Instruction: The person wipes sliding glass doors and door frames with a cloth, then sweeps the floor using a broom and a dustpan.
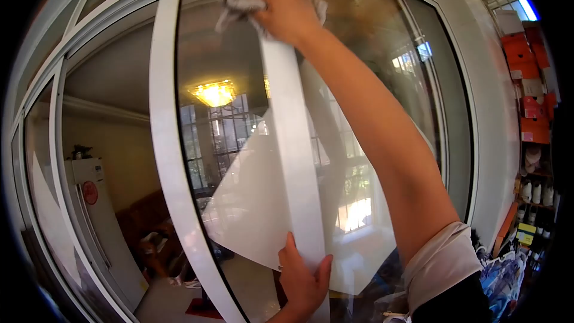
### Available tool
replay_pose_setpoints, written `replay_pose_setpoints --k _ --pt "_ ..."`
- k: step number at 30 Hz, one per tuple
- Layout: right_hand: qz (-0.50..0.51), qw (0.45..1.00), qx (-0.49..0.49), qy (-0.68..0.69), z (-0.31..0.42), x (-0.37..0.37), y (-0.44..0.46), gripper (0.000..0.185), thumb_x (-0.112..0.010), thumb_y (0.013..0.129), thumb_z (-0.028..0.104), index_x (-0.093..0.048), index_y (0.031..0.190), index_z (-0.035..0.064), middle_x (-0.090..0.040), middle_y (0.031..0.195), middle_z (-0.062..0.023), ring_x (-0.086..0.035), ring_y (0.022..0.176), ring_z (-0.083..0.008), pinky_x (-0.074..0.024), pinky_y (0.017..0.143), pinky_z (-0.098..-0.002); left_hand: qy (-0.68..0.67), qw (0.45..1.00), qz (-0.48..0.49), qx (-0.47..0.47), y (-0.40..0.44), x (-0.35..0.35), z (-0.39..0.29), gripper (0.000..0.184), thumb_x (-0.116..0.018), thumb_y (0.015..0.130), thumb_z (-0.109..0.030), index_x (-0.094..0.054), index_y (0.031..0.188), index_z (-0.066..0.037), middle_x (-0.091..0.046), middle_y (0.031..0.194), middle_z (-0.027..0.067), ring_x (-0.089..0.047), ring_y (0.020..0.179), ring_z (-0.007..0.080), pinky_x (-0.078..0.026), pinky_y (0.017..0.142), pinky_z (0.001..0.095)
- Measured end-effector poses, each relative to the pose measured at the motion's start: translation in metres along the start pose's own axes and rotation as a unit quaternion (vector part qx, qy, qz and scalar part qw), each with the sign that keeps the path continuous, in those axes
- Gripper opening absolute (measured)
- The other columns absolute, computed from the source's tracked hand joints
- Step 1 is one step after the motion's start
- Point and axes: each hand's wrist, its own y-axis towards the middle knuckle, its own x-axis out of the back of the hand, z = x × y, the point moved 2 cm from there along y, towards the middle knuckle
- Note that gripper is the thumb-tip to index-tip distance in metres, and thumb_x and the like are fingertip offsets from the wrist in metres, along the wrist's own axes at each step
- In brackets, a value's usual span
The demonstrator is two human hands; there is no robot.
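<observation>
High on the white upright of a sliding glass door, my right hand (286, 9) grips a crumpled grey cloth (242, 1). The cloth lies against the upright and the glass near the top rail, and a bit of it shows right of the hand. My right arm reaches up across the right pane. Low down, my left hand (303, 281) rests on the same white door upright (294, 143), index finger and thumb spread apart near its two sides. Its other fingers are partly hidden. The glass pane (239, 215) reflects a window and a pale shape.
On the left, past the door frame (170, 131), stand a white refrigerator (98, 221) and dark brown furniture. A lit ceiling lamp (214, 93) glows in the glass. At right are stacked orange boxes (519, 63), shelves of shoes (535, 193) and a bluish patterned fabric (503, 278).
</observation>
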Motion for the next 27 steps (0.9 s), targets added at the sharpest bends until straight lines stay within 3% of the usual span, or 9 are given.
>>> replay_pose_setpoints --k 2,4,11,14,16,21,25,26,27 --pt "0.015 0.993 -0.109 -0.032 -0.008 -0.011 0.03 0.038 -0.068 0.072 0.025 -0.064 0.108 0.0143 -0.055 0.122 -0.0035 -0.042 0.122 -0.0275 -0.041 0.097 -0.0397 0.008 1.0 -0.008 -0.028 0.001 -0.001 0.005 0.082 -0.07 0.076 -0.019 -0.02 0.136 0.009 -0.046 0.104 0.0234 -0.053 0.086 0.0383 -0.046 0.069 0.0425" --pt "-0.001 0.985 -0.173 -0.005 -0.023 -0.014 0.053 0.041 -0.061 0.077 0.037 -0.063 0.101 0.0032 -0.059 0.107 -0.0264 -0.052 0.11 -0.0389 -0.0425 0.092 -0.044 0.013 1.0 0.0 -0.014 0.001 -0.002 0.009 0.083 -0.07 0.076 -0.02 -0.02 0.135 0.01 -0.046 0.103 0.0236 -0.053 0.085 0.0377 -0.046 0.068 0.0421" --pt "-0.001 0.984 -0.173 0.049 0.007 0.011 0.018 0.043 -0.062 0.076 0.038 -0.063 0.101 0.0034 -0.062 0.1 -0.0229 -0.057 0.098 -0.0383 -0.0435 0.088 -0.0454 -0.018 0.999 0.0 -0.039 0.005 0.002 0.003 0.079 -0.068 0.08 -0.019 -0.02 0.135 0.011 -0.046 0.102 0.0246 -0.052 0.083 0.0375 -0.045 0.067 0.041" --pt "0.055 0.983 -0.17 0.047 0.034 0.032 -0.018 0.037 -0.066 0.073 0.03 -0.064 0.101 0.0061 -0.06 0.108 -0.0215 -0.054 0.104 -0.0387 -0.0427 0.09 -0.0433 -0.035 0.998 -0.012 -0.05 0.005 0.003 0.002 0.077 -0.067 0.081 -0.019 -0.021 0.135 0.011 -0.045 0.103 0.0253 -0.051 0.085 0.0378 -0.044 0.068 0.0413" --pt "0.019 0.997 -0.069 0.013 0.034 0.025 -0.047 0.046 -0.071 0.072 0.026 -0.061 0.115 0.0133 -0.053 0.127 -0.0101 -0.044 0.12 -0.0294 -0.0355 0.101 -0.0365 -0.037 0.998 -0.021 -0.052 0.005 0.003 0.002 0.077 -0.067 0.081 -0.02 -0.021 0.135 0.011 -0.045 0.104 0.0256 -0.051 0.085 0.0378 -0.044 0.069 0.0415" --pt "0.062 0.995 -0.033 0.073 0.082 0.065 -0.132 0.052 -0.073 0.068 0.029 -0.061 0.117 0.0156 -0.047 0.134 -0.0117 -0.042 0.122 -0.0356 -0.0358 0.101 -0.0434 -0.04 0.995 -0.04 -0.084 -0.001 0.008 0.008 0.06 -0.049 0.084 -0.006 -0.024 0.136 0.009 -0.045 0.105 0.0244 -0.05 0.087 0.0367 -0.044 0.071 0.04" --pt "0.147 0.982 -0.054 0.109 0.13 0.11 -0.198 0.062 -0.076 0.058 0.021 -0.06 0.118 0.0166 -0.044 0.136 -0.011 -0.038 0.125 -0.0404 -0.0351 0.102 -0.0455 -0.1 0.987 -0.037 -0.118 -0.003 0.023 0.017 0.06 -0.046 0.075 -0.001 -0.036 0.134 0.004 -0.054 0.102 0.0232 -0.058 0.084 0.0368 -0.048 0.071 0.0393" --pt "0.153 0.98 -0.063 0.108 0.144 0.119 -0.214 0.064 -0.076 0.057 0.02 -0.06 0.118 0.0161 -0.044 0.136 -0.0116 -0.037 0.125 -0.0416 -0.0371 0.1 -0.0467 -0.132 0.987 -0.064 -0.073 -0.006 0.027 0.013 0.047 -0.045 0.073 0.0 -0.054 0.119 0.002 -0.058 0.099 0.0217 -0.06 0.082 0.0343 -0.049 0.071 0.0377" --pt "0.181 0.976 -0.074 0.1 0.156 0.129 -0.231 0.064 -0.076 0.056 0.017 -0.06 0.118 0.0166 -0.044 0.136 -0.0117 -0.038 0.125 -0.0418 -0.0389 0.099 -0.0468 -0.131 0.987 -0.058 -0.067 -0.012 0.034 0.013 0.047 -0.045 0.073 0.0 -0.054 0.119 0.002 -0.058 0.099 0.0217 -0.06 0.082 0.0343 -0.049 0.071 0.0377"
